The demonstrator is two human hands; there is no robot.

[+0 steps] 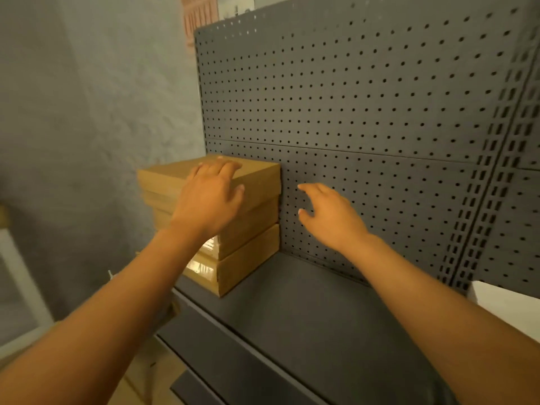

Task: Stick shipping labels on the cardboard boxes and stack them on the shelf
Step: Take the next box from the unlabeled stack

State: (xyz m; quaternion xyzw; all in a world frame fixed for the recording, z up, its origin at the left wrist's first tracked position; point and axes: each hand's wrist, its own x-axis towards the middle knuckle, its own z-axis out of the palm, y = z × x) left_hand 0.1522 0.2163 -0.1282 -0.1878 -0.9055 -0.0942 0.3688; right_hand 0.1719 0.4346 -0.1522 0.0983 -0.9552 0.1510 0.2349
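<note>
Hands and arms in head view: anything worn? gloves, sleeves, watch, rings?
Nothing worn that shows. The left hand and right hand are bare, no gloves, no rings visible. Both forearms are bare to the frame edge: no sleeves, watch or wristband in view.

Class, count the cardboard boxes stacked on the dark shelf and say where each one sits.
3, possibly more hidden behind the left hand: top box under that hand, middle box, bottom box on the shelf, all against the pegboard.

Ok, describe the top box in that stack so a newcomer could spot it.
Find the dark pegboard shelf. At its left end stands a stack of brown cardboard boxes. The top box is the one under the left hand.
</note>
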